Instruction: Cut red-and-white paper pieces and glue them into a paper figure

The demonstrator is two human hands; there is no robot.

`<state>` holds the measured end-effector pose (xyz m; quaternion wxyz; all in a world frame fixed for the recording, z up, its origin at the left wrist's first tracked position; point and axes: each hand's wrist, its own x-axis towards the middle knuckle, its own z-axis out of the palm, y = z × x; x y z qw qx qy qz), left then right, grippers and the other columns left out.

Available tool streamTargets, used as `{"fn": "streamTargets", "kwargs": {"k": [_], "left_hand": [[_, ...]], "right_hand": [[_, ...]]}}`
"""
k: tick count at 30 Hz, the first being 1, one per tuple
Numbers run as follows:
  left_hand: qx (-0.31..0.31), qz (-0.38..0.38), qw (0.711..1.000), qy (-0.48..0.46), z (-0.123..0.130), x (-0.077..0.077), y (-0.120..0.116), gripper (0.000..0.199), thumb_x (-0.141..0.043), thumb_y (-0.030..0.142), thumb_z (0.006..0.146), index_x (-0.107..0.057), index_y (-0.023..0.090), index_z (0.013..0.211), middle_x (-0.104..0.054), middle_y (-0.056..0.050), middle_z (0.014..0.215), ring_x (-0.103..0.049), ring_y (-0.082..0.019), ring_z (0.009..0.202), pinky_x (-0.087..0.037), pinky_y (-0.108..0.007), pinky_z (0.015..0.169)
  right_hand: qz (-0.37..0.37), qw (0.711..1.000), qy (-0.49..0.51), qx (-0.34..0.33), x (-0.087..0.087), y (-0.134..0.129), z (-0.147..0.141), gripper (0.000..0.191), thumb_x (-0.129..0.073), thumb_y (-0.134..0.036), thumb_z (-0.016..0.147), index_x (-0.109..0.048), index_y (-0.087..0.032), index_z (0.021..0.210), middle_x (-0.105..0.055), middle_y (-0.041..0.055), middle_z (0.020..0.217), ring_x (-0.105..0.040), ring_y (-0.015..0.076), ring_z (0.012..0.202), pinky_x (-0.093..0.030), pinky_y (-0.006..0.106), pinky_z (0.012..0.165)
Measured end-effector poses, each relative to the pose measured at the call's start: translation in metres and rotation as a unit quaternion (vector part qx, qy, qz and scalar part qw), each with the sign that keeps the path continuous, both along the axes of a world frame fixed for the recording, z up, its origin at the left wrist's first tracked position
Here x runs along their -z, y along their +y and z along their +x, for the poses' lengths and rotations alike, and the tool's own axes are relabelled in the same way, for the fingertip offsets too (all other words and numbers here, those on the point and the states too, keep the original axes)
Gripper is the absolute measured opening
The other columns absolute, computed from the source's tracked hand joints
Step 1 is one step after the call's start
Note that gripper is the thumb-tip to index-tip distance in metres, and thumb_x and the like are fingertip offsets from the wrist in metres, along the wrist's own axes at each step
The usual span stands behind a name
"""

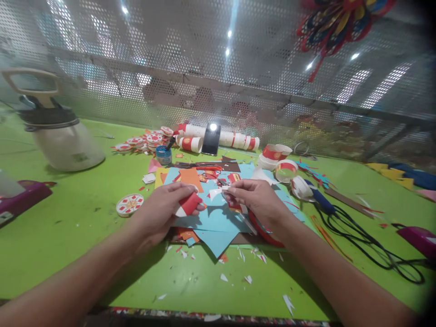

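Observation:
My left hand [170,204] is closed on a red-and-white paper piece [189,204], held above a pile of blue paper sheets [216,222]. My right hand [260,200] pinches a small white paper scrap [225,188] between thumb and fingertips, apart from the left hand. Under the right palm shows a curved red handle [264,230], partly hidden; whether the fingers touch it I cannot tell. Orange paper [191,178] and small red-and-white cuttings lie among the blue sheets. Left of my left hand rests a round disc with a red pattern [130,205].
Behind the sheets are a blue jar [164,155], a phone [211,140] and red-and-white paper tubes [238,140]. Patterned discs [154,139] are heaped at back left, near a spray bottle [64,136]. At right lie paper rings [286,171] and a coiled black cord [361,240].

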<state>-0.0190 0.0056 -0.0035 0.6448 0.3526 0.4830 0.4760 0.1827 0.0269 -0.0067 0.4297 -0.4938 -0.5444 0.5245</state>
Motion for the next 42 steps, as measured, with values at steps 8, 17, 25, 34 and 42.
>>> {"fn": "streamTargets", "kwargs": {"k": [8, 17, 25, 34, 42], "left_hand": [[-0.127, 0.047, 0.983, -0.125, -0.023, -0.021, 0.006, 0.021, -0.047, -0.002, 0.08, -0.064, 0.007, 0.071, -0.066, -0.007, 0.062, -0.067, -0.014, 0.055, -0.06, -0.022, 0.055], [-0.145, 0.072, 0.979, -0.124, -0.051, -0.017, -0.017, 0.02, -0.046, -0.002, 0.082, -0.063, 0.009, 0.083, -0.071, -0.011, 0.079, -0.071, -0.019, 0.07, -0.063, -0.032, 0.068], [-0.101, 0.056, 0.985, -0.13, -0.046, -0.002, -0.026, 0.02, -0.051, -0.004, 0.082, -0.06, 0.014, 0.085, -0.069, -0.004, 0.078, -0.071, -0.019, 0.075, -0.061, -0.042, 0.078], [0.005, 0.041, 0.992, -0.116, -0.034, 0.0, -0.023, 0.032, -0.053, -0.008, 0.068, -0.062, 0.011, 0.092, -0.069, -0.012, 0.092, -0.071, -0.029, 0.088, -0.06, -0.046, 0.08], [0.065, 0.037, 0.99, -0.116, -0.023, -0.002, -0.019, 0.043, -0.046, -0.007, 0.064, -0.059, 0.009, 0.102, -0.069, -0.018, 0.105, -0.07, -0.031, 0.092, -0.057, -0.048, 0.082]], "right_hand": [[0.016, 0.994, -0.105, -0.021, 0.015, 0.008, 0.0, 0.015, -0.069, -0.018, 0.075, -0.068, -0.017, 0.06, -0.064, -0.0004, 0.054, -0.052, 0.0104, 0.048, -0.042, 0.027, 0.052], [0.039, 0.968, -0.221, -0.113, 0.017, 0.013, 0.005, 0.02, -0.06, -0.023, 0.091, -0.061, -0.014, 0.073, -0.059, -0.0058, 0.063, -0.056, 0.0077, 0.051, -0.049, 0.022, 0.051], [0.058, 0.932, -0.323, -0.152, 0.015, 0.013, -0.001, 0.013, -0.058, -0.026, 0.093, -0.065, -0.016, 0.093, -0.068, 0.0024, 0.093, -0.064, 0.0133, 0.074, -0.055, 0.03, 0.066], [0.087, 0.951, -0.288, -0.072, 0.014, 0.019, 0.008, 0.012, -0.06, -0.026, 0.09, -0.065, -0.014, 0.088, -0.066, -0.0001, 0.084, -0.062, 0.0119, 0.067, -0.052, 0.027, 0.061], [0.069, 0.989, -0.119, -0.059, -0.005, 0.002, 0.003, 0.014, -0.067, -0.03, 0.074, -0.066, -0.017, 0.067, -0.056, -0.0043, 0.052, -0.047, 0.0101, 0.047, -0.038, 0.027, 0.051]]}}
